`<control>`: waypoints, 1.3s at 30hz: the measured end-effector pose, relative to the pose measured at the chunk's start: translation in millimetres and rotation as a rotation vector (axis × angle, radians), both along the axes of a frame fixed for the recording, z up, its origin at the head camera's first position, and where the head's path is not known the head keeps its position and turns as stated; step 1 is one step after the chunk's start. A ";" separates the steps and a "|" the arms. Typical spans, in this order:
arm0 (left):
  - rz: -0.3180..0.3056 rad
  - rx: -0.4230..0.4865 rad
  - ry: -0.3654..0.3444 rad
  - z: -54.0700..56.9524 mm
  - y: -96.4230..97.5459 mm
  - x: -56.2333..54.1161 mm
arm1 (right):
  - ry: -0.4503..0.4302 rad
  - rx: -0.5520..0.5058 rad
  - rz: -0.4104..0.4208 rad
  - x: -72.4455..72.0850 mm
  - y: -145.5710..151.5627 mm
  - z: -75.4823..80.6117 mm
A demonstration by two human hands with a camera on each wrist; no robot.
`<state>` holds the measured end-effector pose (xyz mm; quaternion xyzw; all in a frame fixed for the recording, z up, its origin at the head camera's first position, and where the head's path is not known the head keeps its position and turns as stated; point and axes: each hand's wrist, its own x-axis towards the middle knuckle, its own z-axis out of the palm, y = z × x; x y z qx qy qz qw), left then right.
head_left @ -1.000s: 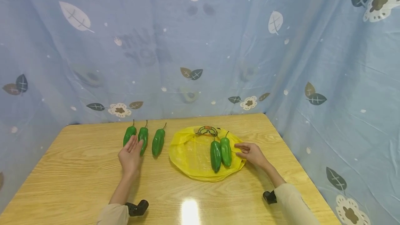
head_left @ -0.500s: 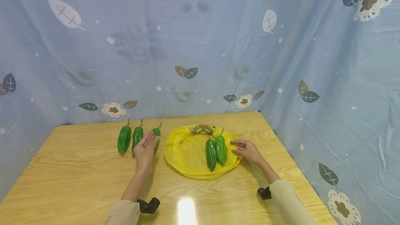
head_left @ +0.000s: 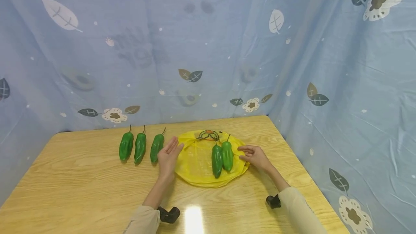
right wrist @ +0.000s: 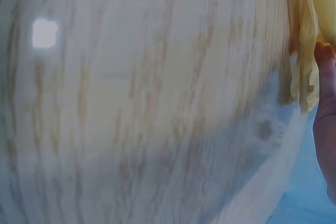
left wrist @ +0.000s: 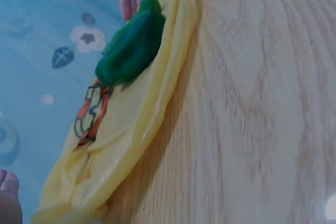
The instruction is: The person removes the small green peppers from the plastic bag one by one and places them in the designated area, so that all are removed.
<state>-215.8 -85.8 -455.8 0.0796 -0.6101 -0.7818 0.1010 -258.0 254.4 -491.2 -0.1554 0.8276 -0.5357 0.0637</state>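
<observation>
A yellow plastic bag (head_left: 195, 170) lies spread on the table, with two green peppers (head_left: 217, 161) side by side on its right part. My left hand (head_left: 168, 158) is at the bag's left edge, fingers extended and nothing held; whether it touches the bag I cannot tell. At the right edge, my right hand (head_left: 255, 156) has straight fingers against the bag, the thumb apart below them. In the right wrist view, a fingertip of that hand (right wrist: 326, 108) meets the bag's folds. The left wrist view shows one pepper (left wrist: 131, 48) on the bag, hiding the other.
Left of the bag, three more green peppers, among them a far-left one (head_left: 126, 146), lie in a row, stems toward the back. A blue patterned curtain (head_left: 136, 46) hangs behind and to the right of the wooden table (head_left: 81, 183).
My left hand has moved right, from over the left peppers to the bag's left edge. The right hand stays by the bag's right edge. The head view has turned slightly right.
</observation>
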 end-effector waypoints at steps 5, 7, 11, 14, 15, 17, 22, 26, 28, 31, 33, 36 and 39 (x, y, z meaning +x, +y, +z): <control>-0.031 -0.019 0.019 -3.9 9.4 -0.7 | -0.009 -0.005 0.004 -0.5 -1.8 1.7; -0.045 -0.032 0.025 -5.6 14.5 -0.9 | -0.008 -0.006 0.005 -1.0 -1.6 1.7; -0.056 -0.049 0.043 -9.1 27.3 -0.9 | 0.000 -0.007 0.009 -1.1 -1.2 1.7; -0.053 -0.047 0.062 -12.3 39.5 -0.8 | 0.007 -0.001 0.001 1.1 -0.8 1.0; -0.052 -0.038 0.070 -13.6 43.8 -0.6 | 0.010 0.002 -0.002 2.1 -0.5 0.6; -0.046 -0.033 0.085 -16.9 52.6 -0.5 | 0.005 0.004 -0.008 4.2 -0.1 -0.2; -0.060 -0.056 0.077 -17.5 73.3 5.2 | -0.001 0.002 0.000 5.6 -0.5 -1.5; -0.115 -0.102 0.007 -4.9 89.7 16.1 | -0.005 -0.002 0.000 4.3 -1.4 -1.2; -0.120 -0.125 -0.011 -12.1 98.4 14.7 | -0.008 -0.006 -0.003 3.2 -1.6 -1.5; -0.105 -0.150 -0.019 -30.4 108.1 7.8 | -0.001 0.004 -0.004 0.9 -1.9 -2.5; -0.095 -0.173 -0.027 -43.1 113.1 3.8 | -0.001 0.010 -0.010 0.6 -1.0 -3.9; -0.097 -0.175 -0.038 -47.5 116.2 3.6 | 0.010 0.018 -0.010 1.2 -0.2 -3.8; -0.104 -0.155 -0.040 -50.6 118.3 3.7 | 0.010 0.012 -0.009 2.3 0.4 -3.3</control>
